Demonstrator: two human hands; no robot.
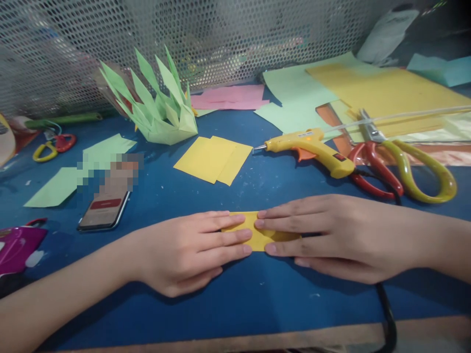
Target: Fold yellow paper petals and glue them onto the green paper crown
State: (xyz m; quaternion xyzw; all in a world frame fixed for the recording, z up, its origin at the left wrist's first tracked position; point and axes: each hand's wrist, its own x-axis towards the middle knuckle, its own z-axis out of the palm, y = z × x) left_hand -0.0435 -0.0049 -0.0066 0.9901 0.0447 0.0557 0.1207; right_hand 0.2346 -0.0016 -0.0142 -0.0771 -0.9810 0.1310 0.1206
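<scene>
Two hands press a small yellow paper flat on the blue table.

The left hand [191, 252] and right hand [331, 235] lie palm-down, fingers straight, fingertips meeting over the folded yellow paper [257, 235] near the table's [235, 299] near edge. A yellow glue gun [312, 149] and scissors [401, 166] lie farther right; a phone [105, 211] lies left.

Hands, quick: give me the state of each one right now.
Left hand: open, fingers flat, pressing the yellow paper piece onto the blue table.
Right hand: open, fingers flat on the same paper.
</scene>
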